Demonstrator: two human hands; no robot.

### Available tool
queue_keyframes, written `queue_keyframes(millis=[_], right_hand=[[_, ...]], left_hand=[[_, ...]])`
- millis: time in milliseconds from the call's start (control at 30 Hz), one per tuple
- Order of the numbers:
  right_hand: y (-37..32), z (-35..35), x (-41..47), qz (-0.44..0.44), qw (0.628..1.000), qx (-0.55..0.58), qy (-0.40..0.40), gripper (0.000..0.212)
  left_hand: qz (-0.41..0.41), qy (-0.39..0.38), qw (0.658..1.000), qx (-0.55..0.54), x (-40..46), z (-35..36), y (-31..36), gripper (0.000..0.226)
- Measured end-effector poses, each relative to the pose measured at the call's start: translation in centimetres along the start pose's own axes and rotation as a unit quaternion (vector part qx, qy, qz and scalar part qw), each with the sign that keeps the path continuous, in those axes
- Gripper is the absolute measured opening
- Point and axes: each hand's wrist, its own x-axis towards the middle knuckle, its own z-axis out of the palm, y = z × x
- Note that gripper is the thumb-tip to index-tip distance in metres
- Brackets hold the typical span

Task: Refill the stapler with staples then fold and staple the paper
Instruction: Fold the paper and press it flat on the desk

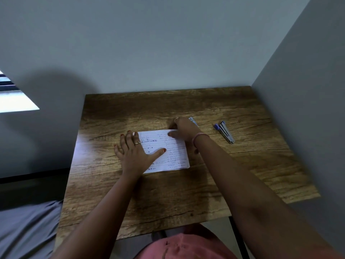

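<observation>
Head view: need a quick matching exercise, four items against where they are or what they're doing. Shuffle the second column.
Column 1:
1. left hand
2. right hand
3. stapler
4. paper

Column 2:
A. lies alone on the table to the right, touched by neither hand
B. flat with spread fingers on the left part of the sheet
C. at the sheet's far edge
D. lies under both hands near the middle of the wooden table, handwriting facing up

Pairs: 1-B, 2-C, 3-A, 4-D
</observation>
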Motion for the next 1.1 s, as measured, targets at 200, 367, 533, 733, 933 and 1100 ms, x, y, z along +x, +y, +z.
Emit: queue_keyframes(millis=[200, 367, 533, 733, 933, 1100], right_hand=[[1.1, -1.4, -1.1, 0.028, 0.989, 0.14, -0.048, 0.013], [1.6, -3.7, -3.1, 0.102, 0.88, 0.462, 0.031, 0.002], [1.5, -6.3, -4.6, 0.12, 0.73, 0.666, 0.093, 0.005], [1.5, -7.0, -6.6, 0.11, 0.653, 0.744, 0.09, 0.013], [1.8, -7.4, -7.7, 0.078, 0.631, 0.769, 0.06, 0.025], [2.8, -8.1, -8.7, 0.047, 0.651, 0.757, 0.035, 0.011]], left_hand=[[-0.048, 0.102, 0.959, -0.261, -0.3, -1.2, -0.9, 0.071], [-0.208, 0.155, 0.82, -0.51, 0.2, -3.7, -0.3, 0.022], [-0.246, 0.186, 0.782, -0.541, 0.8, -5.1, 3.3, 0.03], [-0.093, 0.062, 0.749, -0.653, -0.6, -6.3, 10.1, 0.019], [0.103, 0.013, 0.787, -0.608, -0.9, -9.0, 14.6, 0.037], [0.077, -0.027, 0.791, -0.606, 0.7, -10.1, 15.4, 0.033]])
